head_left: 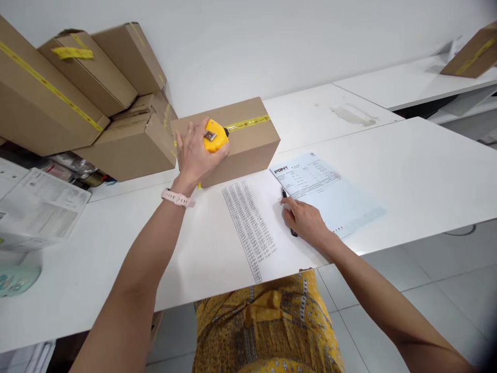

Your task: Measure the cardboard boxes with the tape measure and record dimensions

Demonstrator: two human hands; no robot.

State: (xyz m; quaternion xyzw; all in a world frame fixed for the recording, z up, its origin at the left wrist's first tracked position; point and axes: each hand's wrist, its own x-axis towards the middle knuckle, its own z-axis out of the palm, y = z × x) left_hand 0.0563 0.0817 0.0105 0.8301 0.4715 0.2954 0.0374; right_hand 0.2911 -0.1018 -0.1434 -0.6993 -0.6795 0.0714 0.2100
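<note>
My left hand (200, 155), with a pink band at the wrist, is closed around a yellow tape measure (216, 136) with a metal clip. Both are at the top of a brown cardboard box (248, 147), which has a strip of yellow tape (254, 122) along it. My right hand (305, 220) lies low on the table, fingers curled over a black pen (284, 193); the pen's middle is hidden under them. Beneath and beside the pen is a white sheet (248, 223) with columns of handwriting. A bluish printed form (334, 189) lies to its right.
Several taped cardboard boxes (128, 145) are stacked at the left. A white printed package (42, 207) and a pale green container (17, 280) stand at the left edge. Another box (471, 54) sits far right. The white table (419, 171) has its front edge close to my body.
</note>
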